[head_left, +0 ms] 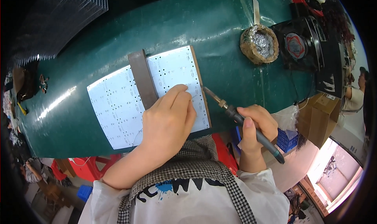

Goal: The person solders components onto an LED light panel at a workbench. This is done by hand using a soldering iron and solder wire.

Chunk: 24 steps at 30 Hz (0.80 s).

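Note:
My right hand (256,125) grips the dark handle of a soldering iron (238,118), its metal tip pointing up and left beside the right edge of a white circuit board panel (114,102). Over the panel's right half, my left hand (169,114) is closed in a pinch. A thin solder wire (137,136) shows below its wrist; the pinched end is hidden by the fingers. Across the panel lies a brown-grey bar (142,78). A brown board edge (201,86) shows along the panel's right side. Small dark holes and marks dot the white surface.
The green tabletop (212,23) carries a round tub (259,45) filled with crumpled silvery material, a flat strip standing up behind it. A black fan (296,45) stands to its right. Stacked grey finned pieces (66,19) occupy the far left. A cardboard box (319,116) sits at right.

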Each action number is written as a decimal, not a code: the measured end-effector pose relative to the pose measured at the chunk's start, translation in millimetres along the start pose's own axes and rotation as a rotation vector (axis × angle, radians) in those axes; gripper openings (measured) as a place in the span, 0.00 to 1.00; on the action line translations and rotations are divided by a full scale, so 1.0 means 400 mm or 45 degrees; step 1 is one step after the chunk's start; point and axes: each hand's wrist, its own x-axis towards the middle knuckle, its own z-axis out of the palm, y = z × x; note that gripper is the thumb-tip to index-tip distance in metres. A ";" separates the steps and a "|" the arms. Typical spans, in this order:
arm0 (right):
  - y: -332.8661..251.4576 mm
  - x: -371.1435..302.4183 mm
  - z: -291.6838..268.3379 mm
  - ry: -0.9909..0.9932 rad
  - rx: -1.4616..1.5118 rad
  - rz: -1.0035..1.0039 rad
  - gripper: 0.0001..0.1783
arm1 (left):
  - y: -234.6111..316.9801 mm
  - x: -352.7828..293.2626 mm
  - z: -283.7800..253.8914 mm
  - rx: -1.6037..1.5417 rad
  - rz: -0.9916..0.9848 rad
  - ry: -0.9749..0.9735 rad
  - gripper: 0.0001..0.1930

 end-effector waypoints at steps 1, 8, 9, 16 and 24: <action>-0.001 -0.003 -0.002 -0.009 0.006 -0.032 0.09 | -0.002 -0.003 0.003 0.020 0.018 0.027 0.05; 0.002 -0.014 0.001 -0.044 0.034 -0.014 0.09 | 0.013 0.006 0.004 0.015 -0.097 -0.012 0.07; 0.001 -0.014 0.002 -0.038 0.019 -0.011 0.09 | 0.012 0.008 0.006 0.015 -0.097 -0.013 0.07; -0.001 -0.008 0.006 -0.057 -0.013 0.011 0.08 | 0.007 0.012 0.024 0.142 -0.009 0.080 0.07; -0.001 -0.018 0.003 -0.060 -0.003 0.018 0.08 | 0.003 0.003 0.030 0.263 0.005 0.064 0.06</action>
